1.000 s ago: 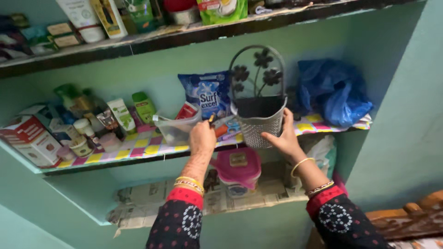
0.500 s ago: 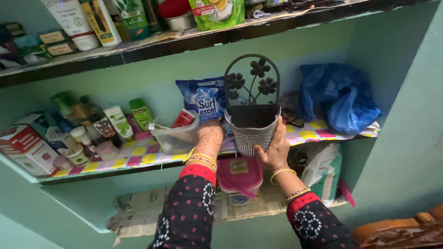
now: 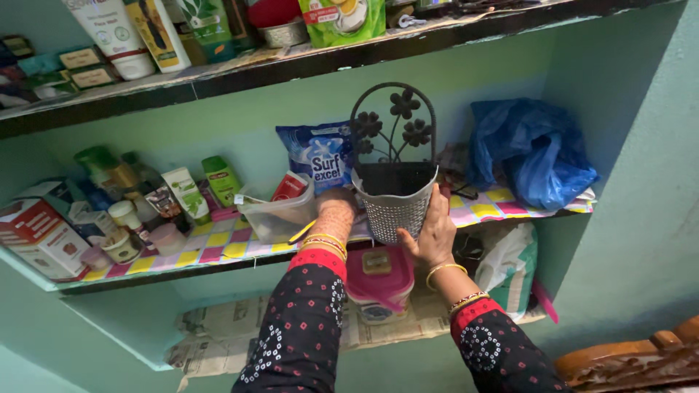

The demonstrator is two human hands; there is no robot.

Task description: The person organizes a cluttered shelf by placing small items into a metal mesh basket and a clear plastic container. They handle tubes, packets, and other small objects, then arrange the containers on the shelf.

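Sleeves fill the lower centre; above them the right hand wraps the woven side of a grey basket, mid-frame at the shelf edge. Left hand reaches behind it, grip hidden. Basket looks light and stiff; hold its body, since the scrolled back seems awkward.
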